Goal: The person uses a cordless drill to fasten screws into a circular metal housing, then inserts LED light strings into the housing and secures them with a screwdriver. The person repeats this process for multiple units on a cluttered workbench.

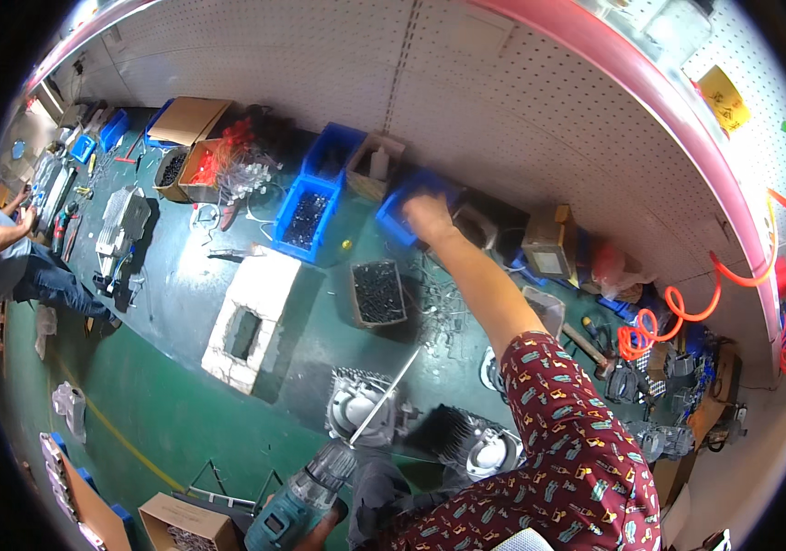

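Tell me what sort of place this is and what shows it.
Most likely an assembly workshop: there is a power drill in the foreground, a blue bin of small dark parts, and a finned metal casting by the drill's tip.

We identified the place as a workshop: a perforated wall [320, 73] backed a green surface [320, 308] bearing blue bins [395, 230], metal housings [347, 404] and a coiled orange hose [630, 341]; a power drill [297, 505] was present.

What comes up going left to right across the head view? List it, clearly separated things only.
Co-worker's hand, grey metal housing, white block with a hole, box of small black parts, right hand, hammer, orange coiled hose.
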